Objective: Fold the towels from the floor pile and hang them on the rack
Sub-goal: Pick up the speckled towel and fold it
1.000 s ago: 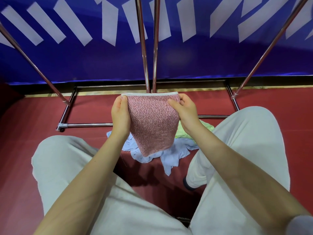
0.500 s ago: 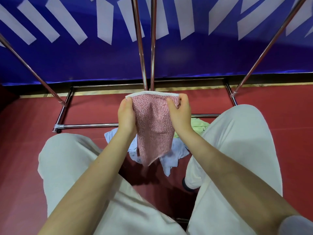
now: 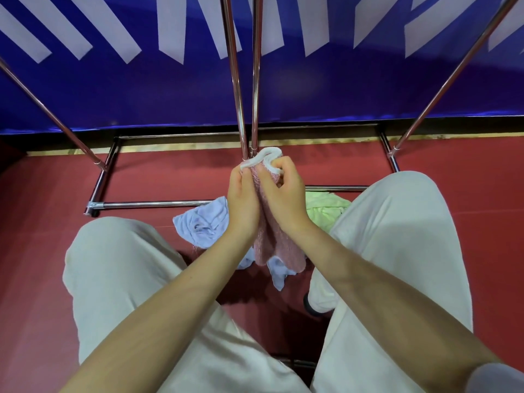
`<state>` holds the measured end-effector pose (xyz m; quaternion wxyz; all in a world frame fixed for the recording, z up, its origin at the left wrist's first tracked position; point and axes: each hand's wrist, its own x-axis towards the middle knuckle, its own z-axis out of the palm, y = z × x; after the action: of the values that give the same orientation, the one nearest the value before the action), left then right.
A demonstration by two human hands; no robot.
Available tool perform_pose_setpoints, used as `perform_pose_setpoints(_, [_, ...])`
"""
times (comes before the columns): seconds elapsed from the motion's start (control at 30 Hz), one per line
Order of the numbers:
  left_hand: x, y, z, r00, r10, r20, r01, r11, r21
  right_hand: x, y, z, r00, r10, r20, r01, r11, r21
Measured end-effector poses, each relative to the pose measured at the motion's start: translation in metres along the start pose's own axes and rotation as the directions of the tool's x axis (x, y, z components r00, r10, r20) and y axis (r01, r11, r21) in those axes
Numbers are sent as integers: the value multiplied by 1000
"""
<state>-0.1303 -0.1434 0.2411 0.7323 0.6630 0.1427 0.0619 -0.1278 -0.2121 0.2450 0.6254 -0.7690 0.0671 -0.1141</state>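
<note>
Person crouches over a dark red floor (image 3: 45,251), knees in off-white trousers (image 3: 119,279) at either side of frame. Both hands raised in front, close together, palms facing each other with a pink textured towel with a white hem (image 3: 279,248) between them. Left hand (image 3: 243,202) grip: fingers curled round the towel's top left edge, thumb on the near side, pinching the cloth. Right hand (image 3: 285,191) grip: fingers curled over the white hem at the top right, pinching it too. The hem bunches into a white loop above the knuckles. The rest of the pink towel hangs down between the wrists, doubled lengthwise, lower end dangling over the floor pile.

Floor pile lies below the hands: a crumpled pale blue towel (image 3: 202,222) at left and centre, a pale green towel (image 3: 326,208) at right, partly hidden by the right knee. Both touch the floor; the blue one overlaps the rack's near base bar.

Chrome metal rack (image 3: 154,205): rectangular base frame on the floor, two upright poles rising just beyond the hands, slanted poles at far left and right. The white hem looks close to the twin uprights; cannot tell if touching. Behind the rack, a blue wall banner with white slanted stripes (image 3: 141,89). A dark shoe (image 3: 307,303) peeks out under the right trouser leg.
</note>
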Motion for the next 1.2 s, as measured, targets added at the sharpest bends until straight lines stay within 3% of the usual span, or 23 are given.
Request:
perform_pose_setpoints(0.13, [10,-2,-9,998,-49,-27,49,999,-25,-3,-1,1,984,-103,148,104,995,3])
perform_pose_setpoints(0.2, [15,1,-13,997,-80,-17,79,996,-51,-1,0,-1,964,-202,172,222,969,-106])
perform_pose_setpoints(0.27, [16,5,-17,997,-74,-6,74,994,-78,2,1,-4,942,-300,150,327,918,-223])
perform_pose_setpoints(0.37, [13,7,-20,998,-69,8,69,995,-76,5,1,-7,932,-363,15,352,891,-285])
perform_pose_setpoints(0.43, [10,9,-21,995,-89,39,92,993,-72,6,2,-11,949,-312,-39,294,924,-246])
perform_pose_setpoints(0.53, [6,12,-23,993,-71,94,77,995,-57,7,-2,-17,998,-36,60,43,992,-115])
perform_pose_setpoints(0.6, [2,12,-25,995,-39,95,41,999,-16,5,-2,-19,996,37,87,-24,989,-146])
perform_pose_setpoints(0.83, [-12,7,-30,978,27,208,-57,988,143,-3,0,-14,998,14,56,-4,985,-170])
perform_pose_setpoints(0.97, [-10,6,-35,984,122,127,-144,973,182,-7,0,-12,995,-14,101,24,994,-105])
perform_pose_setpoints(1.2, [-1,17,-42,982,185,42,-190,972,139,-10,-1,-8,956,-205,209,218,975,-41])
